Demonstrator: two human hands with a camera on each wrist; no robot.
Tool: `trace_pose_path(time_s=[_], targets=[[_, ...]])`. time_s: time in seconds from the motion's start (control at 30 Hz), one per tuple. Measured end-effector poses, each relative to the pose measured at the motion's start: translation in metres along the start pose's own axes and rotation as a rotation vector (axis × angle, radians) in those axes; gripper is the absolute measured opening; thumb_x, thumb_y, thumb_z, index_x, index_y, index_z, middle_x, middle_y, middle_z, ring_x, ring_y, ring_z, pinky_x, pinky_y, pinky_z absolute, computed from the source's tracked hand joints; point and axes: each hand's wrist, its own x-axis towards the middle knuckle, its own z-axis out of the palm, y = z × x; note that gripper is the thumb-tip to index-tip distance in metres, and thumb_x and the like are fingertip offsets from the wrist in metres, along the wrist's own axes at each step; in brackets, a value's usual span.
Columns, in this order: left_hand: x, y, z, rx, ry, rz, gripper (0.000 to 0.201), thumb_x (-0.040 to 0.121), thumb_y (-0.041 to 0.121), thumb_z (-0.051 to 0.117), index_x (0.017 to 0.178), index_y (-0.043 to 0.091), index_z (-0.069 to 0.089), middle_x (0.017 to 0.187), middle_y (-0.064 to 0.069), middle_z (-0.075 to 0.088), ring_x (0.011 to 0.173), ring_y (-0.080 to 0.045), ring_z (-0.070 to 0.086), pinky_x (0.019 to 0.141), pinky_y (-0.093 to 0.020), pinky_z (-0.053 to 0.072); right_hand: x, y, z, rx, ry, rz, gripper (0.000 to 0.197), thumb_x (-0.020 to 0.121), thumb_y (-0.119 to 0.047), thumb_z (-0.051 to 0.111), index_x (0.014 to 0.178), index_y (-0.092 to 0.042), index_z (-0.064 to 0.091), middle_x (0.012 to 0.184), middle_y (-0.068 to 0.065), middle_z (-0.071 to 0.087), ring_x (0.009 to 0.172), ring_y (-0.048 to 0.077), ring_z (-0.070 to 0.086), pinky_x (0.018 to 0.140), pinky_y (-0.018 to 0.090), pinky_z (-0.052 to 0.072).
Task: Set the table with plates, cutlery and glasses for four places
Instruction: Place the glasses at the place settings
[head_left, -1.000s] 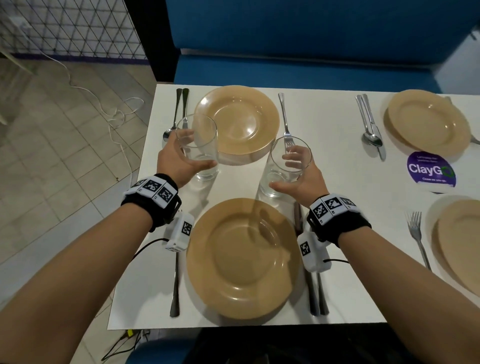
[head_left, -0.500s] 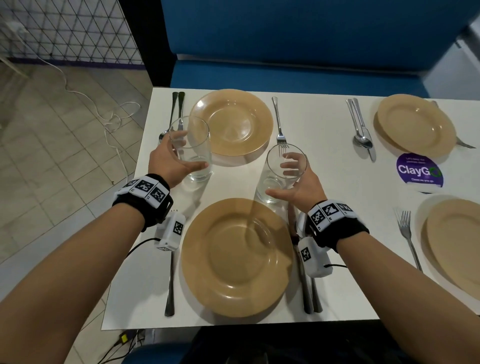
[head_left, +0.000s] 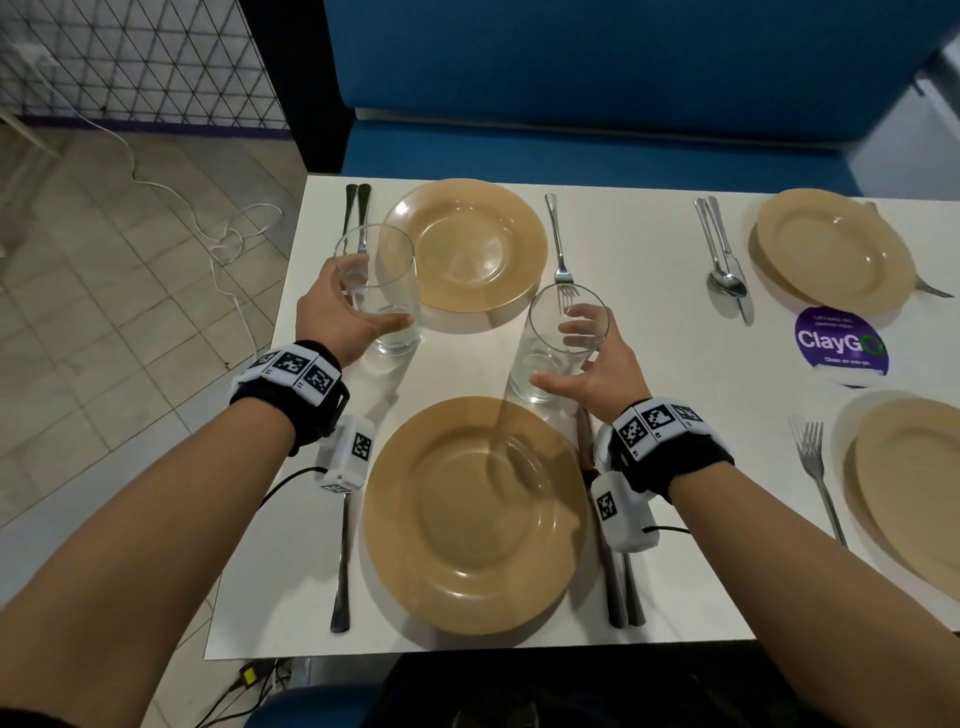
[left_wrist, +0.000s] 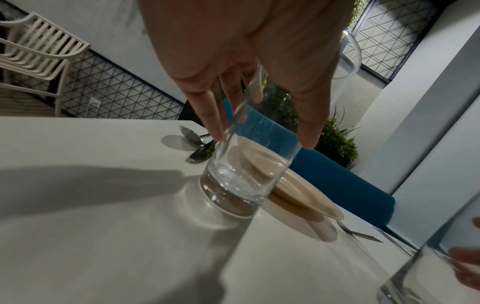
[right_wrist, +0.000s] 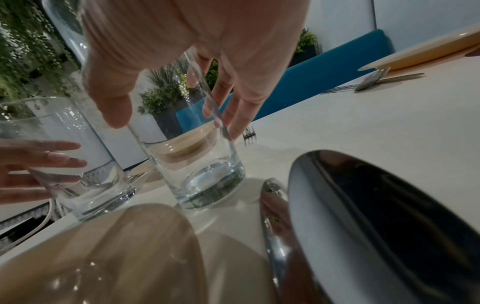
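Two clear empty glasses stand upright on the white table (head_left: 649, 364) between the far tan plate (head_left: 467, 244) and the near tan plate (head_left: 472, 514). My left hand (head_left: 374, 296) holds the left glass (head_left: 395, 338), thumb in front and fingers behind; the left wrist view shows this hand (left_wrist: 262, 137) on the glass (left_wrist: 241, 181), whose base rests on the table. My right hand (head_left: 556, 356) holds the right glass (head_left: 566, 306) the same way. The right wrist view shows that hand (right_wrist: 176, 127) on its glass (right_wrist: 202, 174), beside a spoon bowl (right_wrist: 389, 216).
A fork (head_left: 558, 244) lies right of the far plate, a spoon and knife (head_left: 356, 208) to its left. A fork (head_left: 343, 561) and more cutlery (head_left: 623, 587) flank the near plate. To the right are two more plates (head_left: 831, 254) (head_left: 914, 478), cutlery (head_left: 724, 260) and a purple sticker (head_left: 839, 343).
Both hands stay on their glasses in nearly the same spots on the table. Only the head view has shifted slightly.
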Motion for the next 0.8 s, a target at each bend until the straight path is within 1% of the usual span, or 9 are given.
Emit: trace_pose_path(time_s=[0.1,0.13,0.23,0.3,0.37,0.5,0.63,0.73,0.8], targets=[[-0.0013,0.0009,0.0002,-0.009,0.005,0.008,0.070,0.062,0.022,0.088,0.121,0.024,0.051,0.113,0.008,0.057,0.105,-0.010,0.053,0.090,-0.019,0.039,-0.0007,0.0003,0.0021,0.009,0.007,-0.005,0.078,0.058,-0.006,0.087,0.117,-0.030,0.042,0.119,-0.001,0.052,0.104,0.012,0.053,0.079,0.016,0.043],[-0.0018,0.0010,-0.0001,-0.013,0.005,0.009,0.069,0.062,0.022,0.088,0.119,0.024,0.051,0.113,0.008,0.057,0.104,-0.009,0.053,0.090,-0.019,0.038,-0.0010,0.0004,0.0028,0.009,0.010,-0.008,0.077,0.059,-0.007,0.086,0.117,-0.030,0.042,0.119,-0.002,0.052,0.104,0.012,0.053,0.079,0.016,0.043],[-0.0016,0.0011,-0.0005,-0.015,0.006,0.009,0.067,0.060,0.024,0.089,0.115,0.027,0.051,0.113,0.008,0.057,0.103,-0.010,0.054,0.088,-0.018,0.039,-0.0017,0.0009,0.0040,0.007,0.021,-0.013,0.075,0.060,-0.007,0.085,0.116,-0.032,0.042,0.117,-0.002,0.053,0.103,0.013,0.053,0.084,0.023,0.044],[-0.0013,0.0011,-0.0008,-0.009,0.009,0.008,0.067,0.060,0.025,0.089,0.114,0.028,0.051,0.112,0.008,0.057,0.102,-0.010,0.055,0.087,-0.018,0.040,-0.0022,0.0008,0.0042,0.018,0.028,-0.008,0.074,0.060,-0.005,0.085,0.115,-0.032,0.042,0.116,-0.002,0.053,0.102,0.013,0.053,0.084,0.024,0.045],[-0.0015,0.0006,-0.0013,-0.005,0.011,0.007,0.066,0.059,0.026,0.089,0.113,0.029,0.050,0.112,0.008,0.057,0.102,-0.010,0.054,0.087,-0.019,0.040,-0.0030,0.0011,0.0040,0.019,0.027,-0.002,0.074,0.060,-0.005,0.084,0.115,-0.032,0.042,0.117,-0.002,0.053,0.102,0.013,0.053,0.082,0.023,0.045],[-0.0012,-0.0004,-0.0030,0.000,0.022,0.002,0.070,0.059,0.026,0.089,0.118,0.025,0.051,0.111,0.008,0.056,0.103,-0.012,0.054,0.088,-0.021,0.041,-0.0054,0.0014,0.0022,0.003,0.027,-0.003,0.074,0.061,-0.005,0.084,0.115,-0.032,0.042,0.117,-0.002,0.053,0.102,0.012,0.054,0.083,0.021,0.045],[-0.0015,0.0010,-0.0033,0.006,0.025,-0.004,0.072,0.060,0.025,0.088,0.121,0.024,0.050,0.112,0.008,0.055,0.103,-0.013,0.054,0.087,-0.021,0.041,-0.0060,0.0012,0.0014,0.007,0.029,0.005,0.074,0.061,-0.004,0.084,0.115,-0.032,0.041,0.118,-0.001,0.053,0.103,0.013,0.053,0.087,0.028,0.046],[-0.0027,0.0013,-0.0024,0.000,0.024,-0.010,0.073,0.061,0.025,0.088,0.124,0.023,0.050,0.113,0.008,0.055,0.103,-0.013,0.053,0.088,-0.022,0.041,-0.0054,0.0009,-0.0010,0.000,0.022,0.019,0.076,0.060,-0.007,0.085,0.116,-0.033,0.040,0.119,-0.004,0.051,0.109,0.014,0.052,0.091,0.032,0.048],[-0.0030,0.0017,-0.0024,-0.008,0.031,-0.014,0.074,0.061,0.025,0.088,0.124,0.023,0.050,0.115,0.007,0.056,0.103,-0.014,0.053,0.089,-0.022,0.041,-0.0059,0.0004,-0.0022,-0.008,0.025,0.023,0.076,0.060,-0.008,0.085,0.117,-0.033,0.040,0.118,-0.005,0.051,0.108,0.014,0.052,0.091,0.033,0.048]])
